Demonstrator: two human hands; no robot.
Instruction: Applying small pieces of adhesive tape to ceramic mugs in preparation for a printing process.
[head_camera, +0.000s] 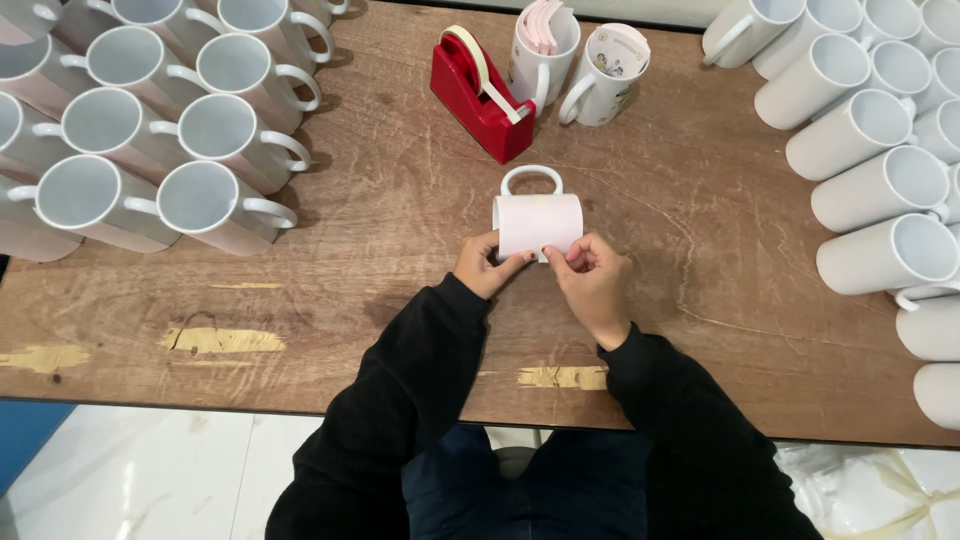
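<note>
- At centre frame, on the brown wooden desk (380, 230), we have a white mug (536, 215) lying on its side, handle pointing to the top of the frame, w/ a pale paper sheet (538, 226) wrapped round its body.
- Our left hand (484, 266) pinches the sheet's lower left edge against the mug; fingers closed narrow on the paper.
- Our right hand (592, 278) sits just beside it at the lower right edge, thumb & fingertips pressed together on the paper, maybe on a small bit of tape, though that's too small to tell.
- Both hands touch the wrap; neither is open wide.
- Just above the mug, upper centre: a red tape dispenser (480, 95) w/ a cream tape strip hanging off its roll.
- Next to it, 2 upright mugs: one holding pinkish folded sheets (545, 28), the other (603, 72) w/ a printed paper inside.
- Upper left of frame: a group of mugs on their sides (150, 130), bodies looking pinkish, i.e. prob. already wrapped, so we judge that batch done.
- Right edge of frame: a bigger stack of plain white mugs (870, 150), no wrap visible, so we judge those are left to do.
- Progress, as we read it: sheet is round the current mug, seam being held shut; fixing it isn't visibly finished.
</note>
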